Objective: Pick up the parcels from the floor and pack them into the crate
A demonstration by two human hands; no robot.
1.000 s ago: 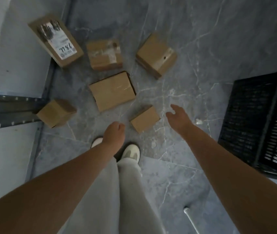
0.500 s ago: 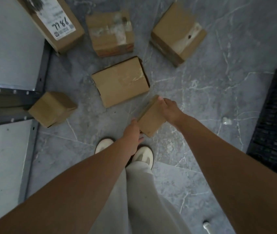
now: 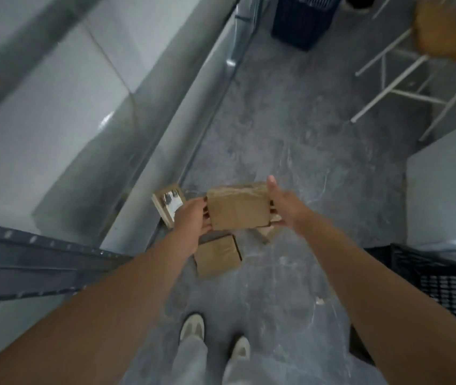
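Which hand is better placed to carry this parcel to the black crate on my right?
Right. The right hand grips the parcel on the side nearest the crate; the left hand holds its far edge.

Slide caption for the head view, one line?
Left hand and right hand hold a cardboard parcel above the floor; black crate at right.

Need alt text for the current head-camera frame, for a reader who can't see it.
The left hand and right hand hold a brown parcel by its ends above a grey floor. A labelled parcel and a plain parcel lie below it; a black crate stands lower right.
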